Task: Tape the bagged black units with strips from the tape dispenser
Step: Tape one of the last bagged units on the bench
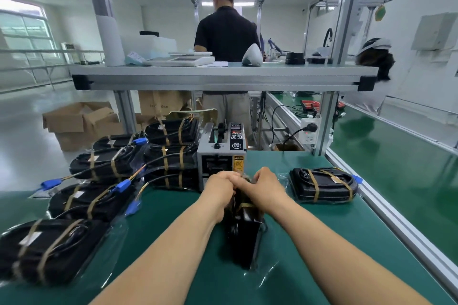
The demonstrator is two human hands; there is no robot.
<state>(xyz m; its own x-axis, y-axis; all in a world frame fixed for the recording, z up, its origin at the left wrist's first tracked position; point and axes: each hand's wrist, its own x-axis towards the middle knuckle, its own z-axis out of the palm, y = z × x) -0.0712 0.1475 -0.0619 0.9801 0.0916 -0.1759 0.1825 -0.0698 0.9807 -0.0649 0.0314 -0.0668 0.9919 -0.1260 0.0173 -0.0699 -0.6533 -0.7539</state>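
A bagged black unit [244, 235] stands on edge on the green mat, just in front of the grey tape dispenser [221, 153]. My left hand [219, 188] and my right hand [264, 187] both grip its far top end, fingers curled over it, close together. A tan tape strip [245, 205] crosses the unit below my hands. The fingertips are hidden behind the hands, right at the dispenser's outlet.
Several taped bagged units with blue connectors [99, 195] lie stacked on the left. One taped unit [323, 187] lies to the right, near the aluminium table edge [396, 220]. A person [226, 34] stands behind the overhead shelf [223, 77]. A green conveyor [396, 156] runs along the right.
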